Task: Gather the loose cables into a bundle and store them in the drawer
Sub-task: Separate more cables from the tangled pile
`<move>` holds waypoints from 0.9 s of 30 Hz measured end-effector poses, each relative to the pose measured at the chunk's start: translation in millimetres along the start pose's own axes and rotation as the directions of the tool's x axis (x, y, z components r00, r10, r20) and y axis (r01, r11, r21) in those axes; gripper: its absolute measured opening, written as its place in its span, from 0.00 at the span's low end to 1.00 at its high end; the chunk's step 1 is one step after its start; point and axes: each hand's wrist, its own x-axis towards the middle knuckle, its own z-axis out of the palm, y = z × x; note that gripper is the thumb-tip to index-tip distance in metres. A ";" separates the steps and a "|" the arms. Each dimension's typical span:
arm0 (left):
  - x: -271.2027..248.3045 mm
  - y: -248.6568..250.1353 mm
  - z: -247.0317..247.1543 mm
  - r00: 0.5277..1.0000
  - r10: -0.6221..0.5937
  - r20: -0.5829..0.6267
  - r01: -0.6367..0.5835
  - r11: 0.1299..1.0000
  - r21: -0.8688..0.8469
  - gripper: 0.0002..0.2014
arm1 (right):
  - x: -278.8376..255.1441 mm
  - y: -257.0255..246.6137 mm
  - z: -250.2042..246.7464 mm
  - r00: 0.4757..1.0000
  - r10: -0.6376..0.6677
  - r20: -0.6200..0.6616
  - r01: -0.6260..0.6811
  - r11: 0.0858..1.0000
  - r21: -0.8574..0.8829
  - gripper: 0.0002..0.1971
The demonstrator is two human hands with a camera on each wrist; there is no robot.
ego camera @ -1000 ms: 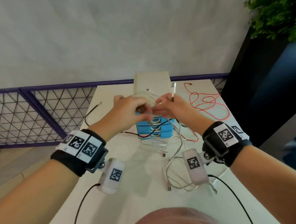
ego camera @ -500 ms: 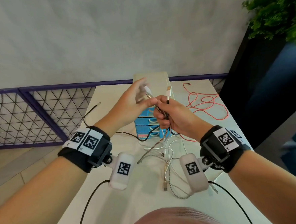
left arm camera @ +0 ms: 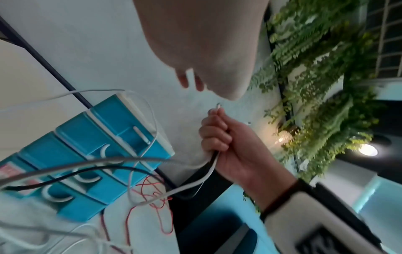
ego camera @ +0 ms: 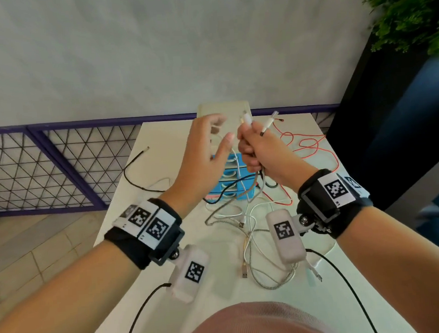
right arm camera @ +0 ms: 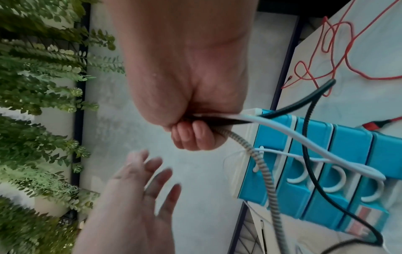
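The gathering is under way but, judging by how things lie, far from finished. Starting at the left of the table, a black cable lies loose and untouched near the far left edge, one end pointing toward the fence. The left hand hovers above the table with its fingers spread and relaxed, holding nothing, just beside the right hand. Behind and below the two hands stands the blue drawer unit; its drawers look closed from the front, so what they hold cannot be told, and no cable appears to be stored yet, though a white lead drapes over its front. The right hand is clenched around several cable ends, white, braided and black, with two white plugs sticking up above the fist and the rest trailing down. Below it, the braided cable and white loops are on the table in a tangle, not yet coiled. Farthest right, the red cable sprawls loose across the table. Left to do, it seems: collect the black and red cables, coil everything together, open a drawer and put the bundle in.
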 end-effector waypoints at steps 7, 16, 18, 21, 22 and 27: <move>-54.9 -9.5 20.0 0.720 0.134 0.681 -0.362 0.910 0.203 0.12 | 10.1 -8.7 -24.2 0.979 -0.058 -0.196 0.051 0.998 -0.042 0.16; -46.7 -66.9 22.6 0.906 -0.254 0.340 0.269 0.963 0.001 0.03 | 2.9 -6.3 -30.3 0.999 0.016 -0.046 -0.017 1.000 -0.007 0.16; -38.9 -79.1 8.3 0.839 -0.343 0.423 0.373 0.928 0.013 0.07 | 3.2 -6.9 -33.0 1.000 -0.015 -0.006 0.014 0.982 -0.188 0.16; -29.3 -104.6 -23.8 0.796 -0.428 0.428 0.380 0.904 0.197 0.11 | 4.7 -7.2 -40.2 0.997 -0.073 0.013 0.064 0.764 -0.643 0.16; -28.0 -114.7 -35.3 0.786 -0.445 0.430 0.351 0.893 0.282 0.12 | 5.7 -7.4 -43.4 0.996 -0.084 0.017 0.068 0.652 -0.756 0.16; -26.0 -149.2 -82.7 0.722 -0.546 0.425 0.321 0.809 0.493 0.15 | 10.7 -4.8 -65.8 0.991 -0.132 0.007 0.053 0.346 -0.937 0.15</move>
